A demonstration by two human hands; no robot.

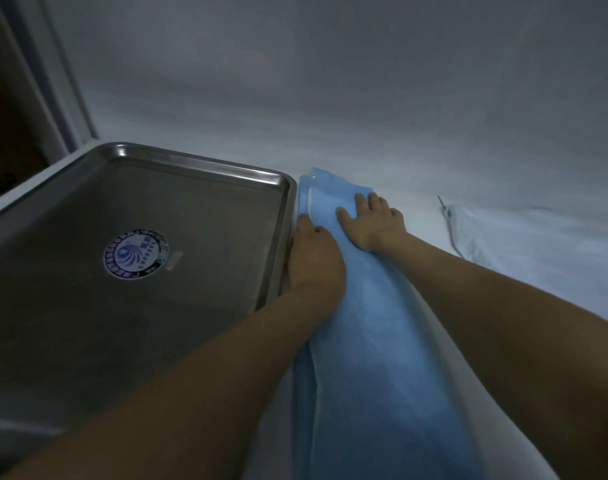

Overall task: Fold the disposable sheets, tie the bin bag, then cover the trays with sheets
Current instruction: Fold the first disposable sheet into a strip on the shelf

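Two bare forearms, bare hands.
The left grip (313,258), beside the tray (281,188), and the right grip (371,223), farther from the tray, are uncovered; both forearms run smooth and unsleeved.
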